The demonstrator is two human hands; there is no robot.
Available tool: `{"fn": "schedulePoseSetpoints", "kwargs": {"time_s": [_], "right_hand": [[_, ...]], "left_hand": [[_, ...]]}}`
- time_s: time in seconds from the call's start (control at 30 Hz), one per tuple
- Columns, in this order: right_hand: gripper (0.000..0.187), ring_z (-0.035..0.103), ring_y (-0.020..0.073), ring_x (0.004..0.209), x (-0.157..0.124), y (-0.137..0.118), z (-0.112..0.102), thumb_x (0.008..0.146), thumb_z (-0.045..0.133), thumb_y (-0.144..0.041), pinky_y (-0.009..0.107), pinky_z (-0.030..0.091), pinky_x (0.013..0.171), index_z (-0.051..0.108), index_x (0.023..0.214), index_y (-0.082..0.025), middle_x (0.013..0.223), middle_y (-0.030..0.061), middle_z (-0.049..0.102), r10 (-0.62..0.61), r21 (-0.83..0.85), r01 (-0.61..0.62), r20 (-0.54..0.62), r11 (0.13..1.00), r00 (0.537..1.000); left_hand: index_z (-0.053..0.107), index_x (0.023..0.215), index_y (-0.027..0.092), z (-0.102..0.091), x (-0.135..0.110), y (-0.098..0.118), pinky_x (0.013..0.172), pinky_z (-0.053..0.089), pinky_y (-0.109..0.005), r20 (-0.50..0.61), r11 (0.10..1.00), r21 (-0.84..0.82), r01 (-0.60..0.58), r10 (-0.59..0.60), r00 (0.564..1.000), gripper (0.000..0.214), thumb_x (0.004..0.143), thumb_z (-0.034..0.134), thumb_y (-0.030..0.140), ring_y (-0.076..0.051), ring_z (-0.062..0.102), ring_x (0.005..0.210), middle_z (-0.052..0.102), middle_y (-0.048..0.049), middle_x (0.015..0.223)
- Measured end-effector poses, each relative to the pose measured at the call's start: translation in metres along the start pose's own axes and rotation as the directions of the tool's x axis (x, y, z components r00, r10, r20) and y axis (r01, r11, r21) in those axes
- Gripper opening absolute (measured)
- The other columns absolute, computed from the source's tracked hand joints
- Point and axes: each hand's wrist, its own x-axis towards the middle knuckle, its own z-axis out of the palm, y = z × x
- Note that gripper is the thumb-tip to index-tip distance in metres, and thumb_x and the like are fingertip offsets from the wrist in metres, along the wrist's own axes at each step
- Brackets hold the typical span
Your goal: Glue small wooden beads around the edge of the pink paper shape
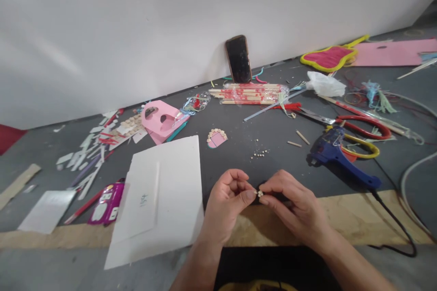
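Note:
My left hand (225, 204) and my right hand (297, 202) meet over the table's front edge. Between the right thumb and forefinger is a small cluster of pale round pieces (260, 194), shaped somewhat like a flower. The left thumb and forefinger are pinched together right beside the cluster, on a tiny pale piece that I can hardly make out. Beyond the hands lie several loose pale round bits (260, 154). Farther back, a small pink arch-shaped piece (217, 140) carries a row of similar pale clusters along its curved edge.
A blue glue gun (336, 157) and red-and-yellow-handled scissors (365, 128) lie at right. White boards (170, 191) and a purple packet (107, 203) are at left. A phone (239, 59) leans on the wall behind bundled sticks (251, 94). A pink cutout (160, 120) stands back left.

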Motion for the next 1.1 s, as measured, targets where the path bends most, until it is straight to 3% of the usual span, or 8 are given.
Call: {"fn": "schedulePoseSetpoints", "kwargs": {"time_s": [1.1], "right_hand": [[0.008,0.061,0.0141,0.069,-0.0015,0.0018,-0.0010,0.087,0.056,-0.016,0.026,0.051,0.061,0.061,0.089,-0.021,0.075,0.0025,0.065,0.011,0.006,-0.011,0.035,1.000,0.999]], "left_hand": [[0.058,0.099,0.020,0.0032,-0.0004,0.0045,0.067,0.041,-0.021,0.030,0.999,-0.001,0.051,-0.051,0.998,0.036,0.069,0.078,0.019,-0.008,0.056,0.065,0.063,0.0038,0.068]]}}
